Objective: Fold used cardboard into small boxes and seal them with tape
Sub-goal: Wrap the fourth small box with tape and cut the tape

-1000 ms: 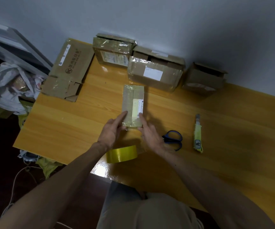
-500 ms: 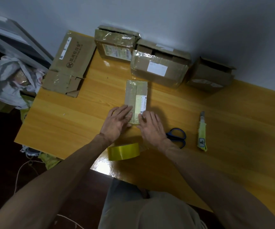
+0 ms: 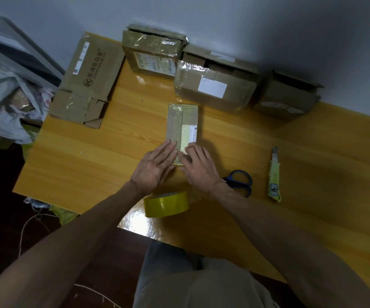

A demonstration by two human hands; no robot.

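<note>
Small taped cardboard box (image 3: pixel 182 127) lies flat mid-table (image 3: pixel 90 165), long axis pointing at the wall. Left hand (image 3: pixel 155 166) and right hand (image 3: pixel 199 166) press its near end, fingers straight and together, palms down. Yellow tape roll (image 3: pixel 166 204) sits near the table edge; scissors (image 3: pixel 239 182) and utility knife (image 3: pixel 274 174) lie to the right.

Chinese print on flattened cardboard (image 3: pixel 90 76), not legible

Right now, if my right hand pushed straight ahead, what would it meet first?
Your right hand touches the small box; it would slide along its top. Beyond, probably the taped box by the wall.
</note>
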